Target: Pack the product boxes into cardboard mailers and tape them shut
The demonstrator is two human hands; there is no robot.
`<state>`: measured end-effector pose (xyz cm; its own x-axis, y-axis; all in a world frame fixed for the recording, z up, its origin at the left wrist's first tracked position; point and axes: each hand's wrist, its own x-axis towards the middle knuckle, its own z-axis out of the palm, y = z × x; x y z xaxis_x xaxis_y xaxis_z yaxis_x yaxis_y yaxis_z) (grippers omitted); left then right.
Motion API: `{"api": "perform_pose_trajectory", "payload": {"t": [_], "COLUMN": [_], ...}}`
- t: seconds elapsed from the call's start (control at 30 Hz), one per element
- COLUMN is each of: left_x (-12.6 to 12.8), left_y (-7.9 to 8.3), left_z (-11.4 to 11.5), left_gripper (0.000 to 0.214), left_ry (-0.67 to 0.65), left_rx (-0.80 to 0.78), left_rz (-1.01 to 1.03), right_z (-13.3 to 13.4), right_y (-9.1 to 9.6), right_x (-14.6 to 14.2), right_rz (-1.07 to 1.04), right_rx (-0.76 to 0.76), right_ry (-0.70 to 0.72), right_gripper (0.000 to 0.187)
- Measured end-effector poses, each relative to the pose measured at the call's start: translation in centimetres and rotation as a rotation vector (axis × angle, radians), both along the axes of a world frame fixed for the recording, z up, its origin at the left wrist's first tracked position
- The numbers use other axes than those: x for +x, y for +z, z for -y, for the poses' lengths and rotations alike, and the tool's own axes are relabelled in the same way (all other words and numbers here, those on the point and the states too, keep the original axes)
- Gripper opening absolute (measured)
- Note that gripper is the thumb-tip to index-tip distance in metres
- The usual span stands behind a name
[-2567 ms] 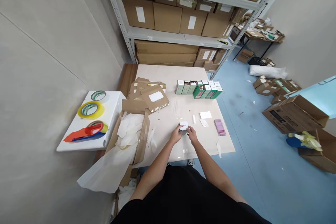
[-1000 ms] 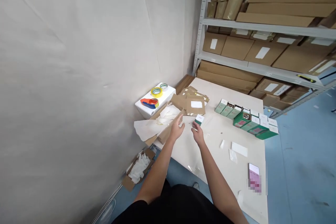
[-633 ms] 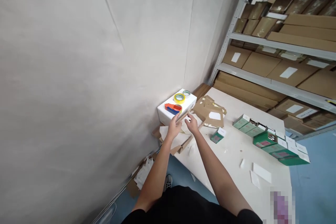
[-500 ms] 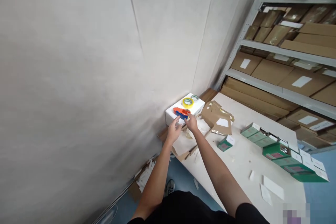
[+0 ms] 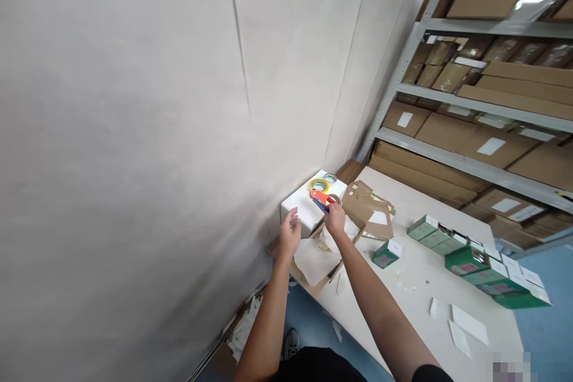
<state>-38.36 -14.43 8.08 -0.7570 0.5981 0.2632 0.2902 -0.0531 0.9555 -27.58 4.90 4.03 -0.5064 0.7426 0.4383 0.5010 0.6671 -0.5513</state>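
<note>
A pale counter [image 5: 412, 286] runs beside a grey wall [image 5: 147, 131], with blue floor [image 5: 308, 319] below and a metal rack [image 5: 452, 98] of cardboard boxes behind. One white box [image 5: 298, 206] sits by the wall, next to one carton [image 5: 317, 289] filled with white paper [image 5: 316, 256].

On the white box lie two loose tape rolls: one yellow roll [image 5: 313, 183] and one smaller roll [image 5: 330, 181]. There is one orange-and-blue tape dispenser [image 5: 319, 196], above the white box; the right hand [image 5: 335, 219] grips it. The left hand [image 5: 290, 236] is bare, fingers loosely curled, near the white box's edge. One green box [image 5: 385, 255] stands alone; the green boxes [image 5: 477, 268] farther right overlap too much to count. Three white slips [image 5: 469, 323] lie nearby.

Half a second ago the dispenser lay across the white box; now it is turned and held. Earlier, both hands held a small box over the counter.
</note>
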Motion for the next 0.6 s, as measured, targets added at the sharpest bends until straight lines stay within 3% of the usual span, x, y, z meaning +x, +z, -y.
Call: {"api": "perform_pose_trajectory", "payload": {"t": [0.17,0.33,0.47,0.6], "left_x": [4.0,10.8,17.6,24.7], "left_y": [1.2,2.1,2.0,0.8], "left_z": [-4.2,-8.7,-11.7,-14.0], "left_gripper": [0.038,0.037,0.037,0.038], "left_ry": [0.023,-0.055,-0.167,-0.276], "left_rx": [0.089,0.1,0.094,0.073], "left_rz": [0.04,0.098,0.114,0.12], "right_z": [0.8,2.4,4.1,5.9], "right_y": [1.6,1.4,-1.2,-5.5], "right_x": [8.7,19.4,28.5,37.3], "right_rz": [-0.091,-0.1,-0.093,-0.06], "right_rx": [0.091,0.124,0.06,0.004], "right_ry": [-0.144,-0.29,-0.41,-0.504], "right_gripper": [0.015,0.015,0.014,0.01]}}
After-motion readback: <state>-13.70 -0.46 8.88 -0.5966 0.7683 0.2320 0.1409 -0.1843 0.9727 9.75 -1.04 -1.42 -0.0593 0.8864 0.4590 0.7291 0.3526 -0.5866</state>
